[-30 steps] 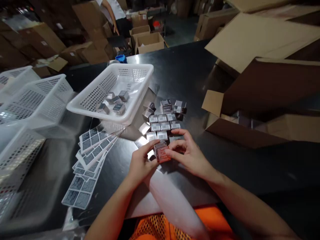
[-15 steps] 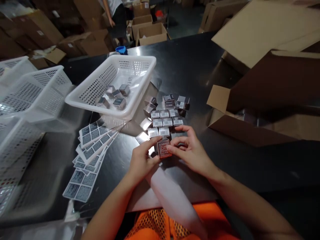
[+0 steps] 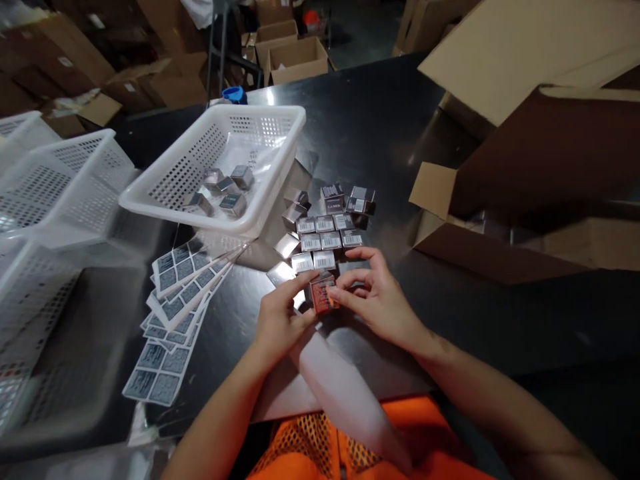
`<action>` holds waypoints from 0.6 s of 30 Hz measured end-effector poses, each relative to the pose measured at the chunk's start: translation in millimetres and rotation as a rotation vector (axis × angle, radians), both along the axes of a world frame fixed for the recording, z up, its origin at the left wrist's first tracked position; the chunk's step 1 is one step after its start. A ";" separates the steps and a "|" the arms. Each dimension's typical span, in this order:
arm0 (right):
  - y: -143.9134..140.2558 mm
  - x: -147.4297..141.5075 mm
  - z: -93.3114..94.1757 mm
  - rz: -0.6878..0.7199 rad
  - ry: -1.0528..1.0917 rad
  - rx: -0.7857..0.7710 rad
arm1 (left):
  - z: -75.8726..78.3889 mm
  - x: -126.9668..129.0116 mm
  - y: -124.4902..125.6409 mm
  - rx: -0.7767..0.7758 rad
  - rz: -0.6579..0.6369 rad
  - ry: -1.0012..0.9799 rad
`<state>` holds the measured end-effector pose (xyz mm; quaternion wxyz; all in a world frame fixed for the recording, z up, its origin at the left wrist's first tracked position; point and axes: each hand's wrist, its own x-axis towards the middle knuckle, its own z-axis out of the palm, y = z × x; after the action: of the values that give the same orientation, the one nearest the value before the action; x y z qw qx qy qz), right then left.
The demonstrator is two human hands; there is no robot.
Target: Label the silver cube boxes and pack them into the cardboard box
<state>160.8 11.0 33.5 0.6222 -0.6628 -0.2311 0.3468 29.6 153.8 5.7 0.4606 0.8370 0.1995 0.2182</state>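
Note:
Between my hands, near the table's front edge, is a small shiny box (image 3: 324, 297) with a reddish, reflecting face. My left hand (image 3: 283, 317) grips it from the left, thumb low and index finger along the top. The fingertips of my right hand (image 3: 373, 293) are pinched against its right side; whether a label is under them I cannot make out. Just beyond stand rows of similar small boxes (image 3: 327, 240) with barcode labels facing up. Several sheets of dark square stickers (image 3: 165, 360) lie fanned out to the left. A white paper strip (image 3: 345, 393) hangs over the front edge.
A white plastic basket (image 3: 270, 213) at the back left holds several small boxes. More white baskets (image 3: 75, 173) stand at the far left. On the right is a large open cardboard box (image 3: 500, 247). A blue object (image 3: 235, 95) sits behind the basket.
The view has shifted slightly. The held box's face looks redder and my hands keep nearly the same hold on it. The person in the background is mostly out of sight.

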 end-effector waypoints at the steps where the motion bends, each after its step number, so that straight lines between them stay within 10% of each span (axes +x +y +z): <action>1: 0.2 -1.2 -0.8 -0.012 -0.026 -0.007 | 0.1 0.2 -0.5 0.003 0.006 0.006; 8: 1.5 9.5 -9.5 -0.093 -0.125 -0.052 | 3.8 0.2 -4.7 -0.031 0.037 0.057; 12: -3.6 24.1 -5.7 0.207 0.102 -0.004 | 3.0 -8.0 -4.8 -0.090 0.051 0.113; 15: -18.5 35.7 11.3 0.403 0.078 -0.013 | -1.4 -9.0 -1.4 -0.215 -0.008 0.136; 18: -50.8 51.0 41.0 0.236 -0.247 0.062 | -0.7 -8.7 -1.8 -0.300 0.049 0.056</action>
<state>211.8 -39.7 74.5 0.5643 -0.6491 -0.3925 0.3259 20.9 151.9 5.0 0.5693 0.7593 0.2629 0.1738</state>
